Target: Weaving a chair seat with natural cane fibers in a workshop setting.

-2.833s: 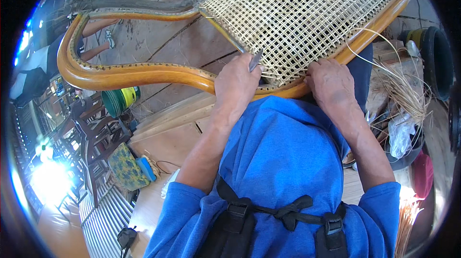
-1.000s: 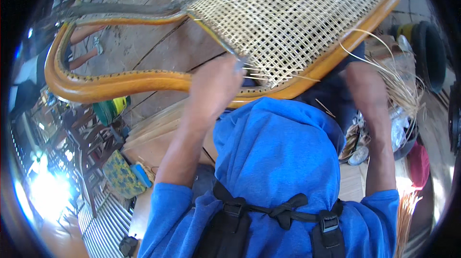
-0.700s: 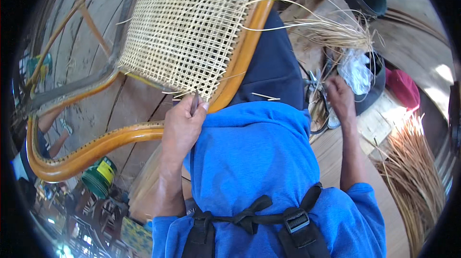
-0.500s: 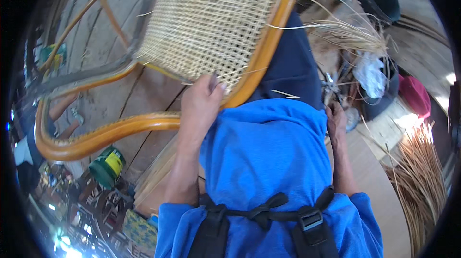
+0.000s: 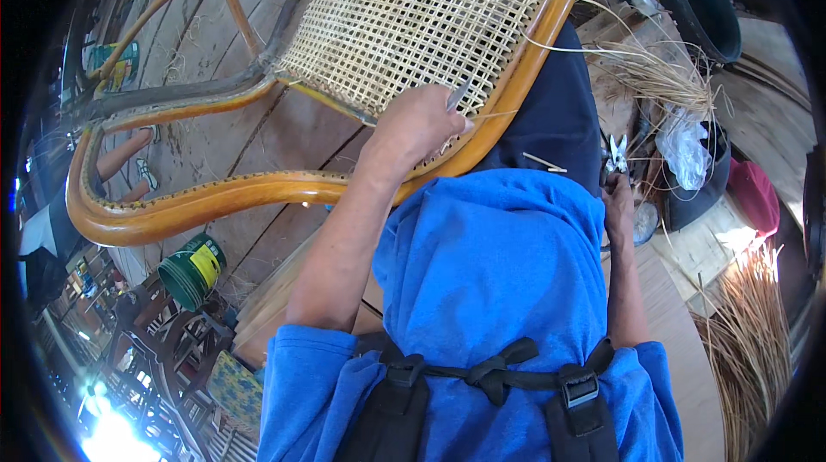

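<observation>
A woven cane panel fills the curved, varnished wooden chair frame leaning across my lap. My left hand is closed at the panel's lower corner, and a pointed metal tool sticks up from its fingers. One thin cane strand stretches from beside those fingers across the frame's right rail. On my right, beside my thigh, my right hand is closed around the handles of metal pliers, whose jaws point away from me. My palm hides most of the handles.
Loose cane strands lie at the right, near a dark bucket and a clear plastic bag. A thick cane bundle lies lower right. A green bucket stands at left; another person's leg shows beyond the frame.
The view has shifted, so the surroundings sit farther right. My left hand has moved slightly along the panel's corner, showing more of the metal tool. My right hand has come closer to the pliers' jaws.
</observation>
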`<move>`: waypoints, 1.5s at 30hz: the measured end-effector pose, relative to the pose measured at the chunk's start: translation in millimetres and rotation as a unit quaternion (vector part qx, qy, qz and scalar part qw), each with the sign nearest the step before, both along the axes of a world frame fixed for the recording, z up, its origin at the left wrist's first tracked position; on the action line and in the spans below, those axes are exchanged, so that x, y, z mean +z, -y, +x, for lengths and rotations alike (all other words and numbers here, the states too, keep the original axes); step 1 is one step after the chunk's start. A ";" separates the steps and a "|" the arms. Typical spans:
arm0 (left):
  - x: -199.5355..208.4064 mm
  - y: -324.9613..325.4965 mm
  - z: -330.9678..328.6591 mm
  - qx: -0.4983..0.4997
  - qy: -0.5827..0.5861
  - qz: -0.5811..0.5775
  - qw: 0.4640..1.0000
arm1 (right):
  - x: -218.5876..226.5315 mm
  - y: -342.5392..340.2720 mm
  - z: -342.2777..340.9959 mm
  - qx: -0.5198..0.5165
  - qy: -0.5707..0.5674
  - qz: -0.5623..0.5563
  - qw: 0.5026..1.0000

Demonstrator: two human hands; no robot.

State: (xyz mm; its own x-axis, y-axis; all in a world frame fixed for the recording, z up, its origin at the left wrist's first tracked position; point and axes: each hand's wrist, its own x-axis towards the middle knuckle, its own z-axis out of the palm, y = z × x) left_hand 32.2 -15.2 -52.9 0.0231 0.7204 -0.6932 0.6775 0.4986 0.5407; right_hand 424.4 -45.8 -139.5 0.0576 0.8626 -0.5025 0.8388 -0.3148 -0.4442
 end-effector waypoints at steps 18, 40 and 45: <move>-12.1 20.8 20.1 0.022 -0.009 0.205 0.978 | 159.9 -23.6 -53.7 0.149 -0.225 -0.140 0.953; -20.1 21.0 16.2 0.052 0.024 0.218 0.974 | 142.5 -74.0 -180.8 0.366 -0.019 -0.208 0.907; -17.4 20.1 15.6 0.059 0.028 0.204 0.977 | 136.6 -71.1 -187.7 0.359 0.007 -0.189 0.914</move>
